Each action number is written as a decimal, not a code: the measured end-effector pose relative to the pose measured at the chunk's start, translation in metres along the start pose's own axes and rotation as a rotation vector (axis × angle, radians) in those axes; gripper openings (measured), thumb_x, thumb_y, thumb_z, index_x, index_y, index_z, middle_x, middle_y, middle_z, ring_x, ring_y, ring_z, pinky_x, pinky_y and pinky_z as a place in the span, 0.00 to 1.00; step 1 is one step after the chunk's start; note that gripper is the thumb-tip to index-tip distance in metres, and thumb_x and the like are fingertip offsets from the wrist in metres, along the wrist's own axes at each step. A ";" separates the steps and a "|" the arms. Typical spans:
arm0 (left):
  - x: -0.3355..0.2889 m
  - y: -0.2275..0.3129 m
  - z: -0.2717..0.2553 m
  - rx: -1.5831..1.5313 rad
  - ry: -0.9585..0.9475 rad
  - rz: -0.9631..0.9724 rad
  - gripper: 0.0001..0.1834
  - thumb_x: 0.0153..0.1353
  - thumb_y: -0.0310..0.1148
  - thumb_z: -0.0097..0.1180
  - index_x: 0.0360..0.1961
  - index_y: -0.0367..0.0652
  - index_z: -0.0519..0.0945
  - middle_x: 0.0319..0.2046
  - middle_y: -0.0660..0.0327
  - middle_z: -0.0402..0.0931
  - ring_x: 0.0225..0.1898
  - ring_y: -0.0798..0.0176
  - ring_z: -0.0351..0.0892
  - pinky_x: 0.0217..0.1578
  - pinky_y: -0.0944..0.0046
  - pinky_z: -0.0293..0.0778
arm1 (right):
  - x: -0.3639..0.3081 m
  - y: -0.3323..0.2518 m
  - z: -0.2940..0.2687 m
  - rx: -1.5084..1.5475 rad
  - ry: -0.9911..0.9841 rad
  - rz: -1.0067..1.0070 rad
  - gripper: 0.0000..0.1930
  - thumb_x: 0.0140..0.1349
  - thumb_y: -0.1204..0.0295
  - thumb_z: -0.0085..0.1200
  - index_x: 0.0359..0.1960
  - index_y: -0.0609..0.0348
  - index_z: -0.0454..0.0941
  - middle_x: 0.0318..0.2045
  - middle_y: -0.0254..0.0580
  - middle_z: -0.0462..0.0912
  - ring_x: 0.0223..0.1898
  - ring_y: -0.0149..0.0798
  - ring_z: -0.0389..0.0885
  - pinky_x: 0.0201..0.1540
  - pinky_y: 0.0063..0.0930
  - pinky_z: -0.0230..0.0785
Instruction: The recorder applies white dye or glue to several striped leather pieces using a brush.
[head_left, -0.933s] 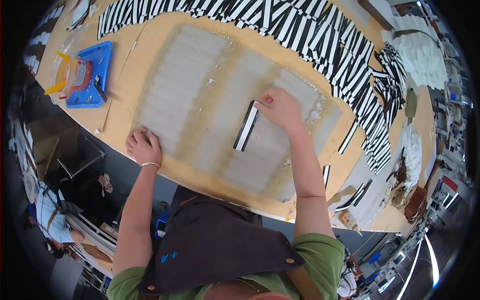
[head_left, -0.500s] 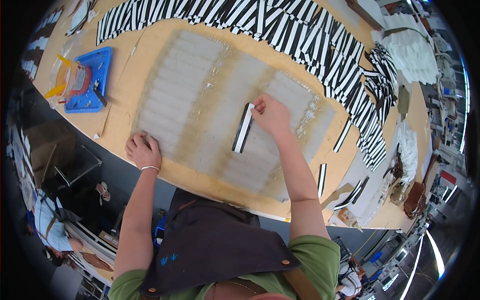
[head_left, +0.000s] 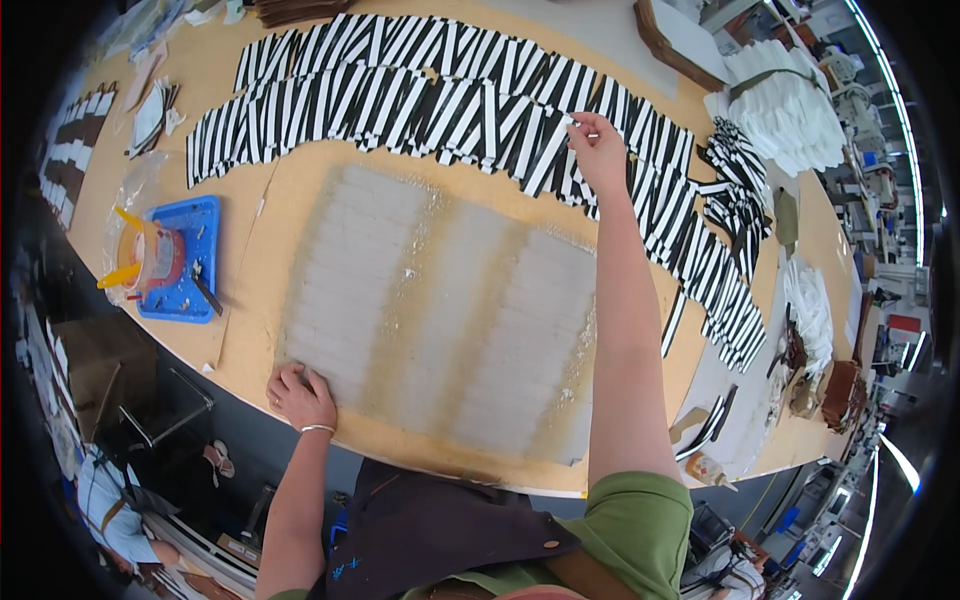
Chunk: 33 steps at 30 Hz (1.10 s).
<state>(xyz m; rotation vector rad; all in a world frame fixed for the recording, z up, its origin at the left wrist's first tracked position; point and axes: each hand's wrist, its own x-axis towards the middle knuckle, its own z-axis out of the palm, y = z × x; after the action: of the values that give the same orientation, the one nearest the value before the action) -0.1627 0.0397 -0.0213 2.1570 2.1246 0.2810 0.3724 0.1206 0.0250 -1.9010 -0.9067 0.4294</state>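
Observation:
Out over the overlapping rows of black-and-white strips, my right hand pinches the upper end of one strip between thumb and fingers. That strip lies slanted against the others in the nearer row. My left hand rests at the near left corner of a grey board, fingers loosely spread and holding nothing. The board is flat on the table, with yellowish glue stains and whitish flecks across it.
A blue tray at the left carries a tub with yellow-handled tools. White bundles and a tangled pile of strips lie at right. A small glue bottle is near the front edge. Another person sits lower left.
My right hand has moved from the grey board out to the strip rows, carrying a strip. My left hand stays at the board's corner. The view has shifted toward the far side.

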 end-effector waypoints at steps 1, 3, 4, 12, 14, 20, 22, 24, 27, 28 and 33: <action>-0.001 0.000 -0.001 0.005 -0.010 -0.004 0.14 0.55 0.37 0.53 0.41 0.45 0.71 0.49 0.53 0.65 0.55 0.45 0.59 0.56 0.45 0.53 | 0.012 0.001 -0.002 -0.060 0.014 0.006 0.12 0.60 0.72 0.57 0.45 0.57 0.77 0.27 0.30 0.77 0.29 0.25 0.81 0.29 0.18 0.69; -0.001 -0.001 -0.001 0.005 -0.004 0.003 0.14 0.55 0.37 0.52 0.41 0.45 0.71 0.49 0.53 0.65 0.55 0.45 0.59 0.56 0.45 0.53 | 0.033 0.011 -0.004 -0.156 0.028 0.051 0.12 0.61 0.71 0.56 0.46 0.56 0.77 0.27 0.33 0.79 0.29 0.28 0.82 0.31 0.21 0.72; -0.002 0.002 0.000 0.000 -0.012 0.010 0.14 0.55 0.36 0.52 0.41 0.44 0.71 0.49 0.52 0.65 0.55 0.45 0.59 0.56 0.45 0.53 | 0.043 0.023 -0.006 -0.164 0.039 0.048 0.12 0.61 0.71 0.56 0.46 0.56 0.77 0.27 0.33 0.79 0.29 0.28 0.82 0.31 0.21 0.72; 0.002 0.003 -0.001 0.016 -0.016 0.003 0.12 0.55 0.35 0.51 0.39 0.44 0.69 0.49 0.53 0.65 0.55 0.46 0.59 0.55 0.47 0.54 | 0.031 0.049 -0.009 -0.460 0.231 -0.020 0.13 0.56 0.65 0.57 0.42 0.51 0.81 0.39 0.43 0.79 0.37 0.46 0.81 0.41 0.36 0.73; 0.003 -0.002 -0.004 0.038 -0.006 0.017 0.12 0.55 0.36 0.51 0.39 0.44 0.69 0.49 0.53 0.65 0.55 0.47 0.60 0.54 0.47 0.54 | 0.012 0.030 -0.011 -0.557 0.332 0.151 0.10 0.55 0.62 0.57 0.36 0.49 0.81 0.36 0.42 0.78 0.36 0.45 0.80 0.40 0.36 0.74; 0.005 0.001 0.004 0.047 0.031 0.037 0.11 0.57 0.37 0.50 0.39 0.44 0.70 0.49 0.53 0.65 0.54 0.48 0.60 0.55 0.47 0.54 | -0.023 0.022 -0.009 -0.722 0.142 0.412 0.21 0.48 0.48 0.63 0.34 0.52 0.80 0.40 0.43 0.75 0.36 0.46 0.81 0.38 0.38 0.75; 0.005 0.000 0.001 0.042 0.038 0.033 0.11 0.58 0.37 0.50 0.39 0.44 0.70 0.49 0.53 0.65 0.54 0.48 0.61 0.55 0.47 0.54 | -0.023 0.013 -0.005 -0.686 0.134 0.450 0.22 0.48 0.50 0.64 0.37 0.52 0.79 0.42 0.45 0.74 0.39 0.47 0.81 0.40 0.39 0.74; 0.003 0.002 0.000 0.058 0.016 0.018 0.11 0.59 0.37 0.49 0.39 0.44 0.70 0.49 0.53 0.65 0.54 0.48 0.61 0.55 0.47 0.54 | -0.019 0.019 -0.002 -0.665 0.126 0.530 0.20 0.48 0.52 0.64 0.36 0.53 0.79 0.43 0.45 0.74 0.42 0.48 0.80 0.42 0.39 0.74; 0.002 0.002 0.005 0.079 -0.006 0.035 0.12 0.60 0.37 0.48 0.41 0.44 0.70 0.49 0.52 0.64 0.54 0.47 0.60 0.54 0.48 0.55 | -0.016 0.032 -0.007 -0.592 0.112 0.564 0.18 0.49 0.56 0.62 0.36 0.54 0.79 0.43 0.45 0.76 0.43 0.48 0.80 0.44 0.39 0.74; 0.002 0.001 0.004 0.078 -0.001 0.034 0.12 0.60 0.37 0.48 0.41 0.44 0.70 0.49 0.52 0.64 0.54 0.47 0.60 0.54 0.48 0.55 | -0.015 0.035 -0.008 -0.553 0.109 0.549 0.17 0.49 0.57 0.62 0.35 0.55 0.79 0.41 0.45 0.78 0.42 0.48 0.80 0.43 0.38 0.74; 0.001 0.000 -0.001 0.073 0.017 0.029 0.11 0.60 0.37 0.49 0.41 0.45 0.70 0.48 0.53 0.65 0.54 0.47 0.61 0.53 0.48 0.56 | -0.020 0.052 -0.002 -0.133 0.185 0.402 0.19 0.49 0.62 0.63 0.40 0.58 0.74 0.30 0.43 0.81 0.32 0.42 0.82 0.37 0.32 0.74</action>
<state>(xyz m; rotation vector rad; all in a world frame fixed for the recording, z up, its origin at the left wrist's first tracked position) -0.1626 0.0405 -0.0207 2.2343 2.1471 0.2291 0.3822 0.0902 -0.0208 -2.2108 -0.4376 0.4283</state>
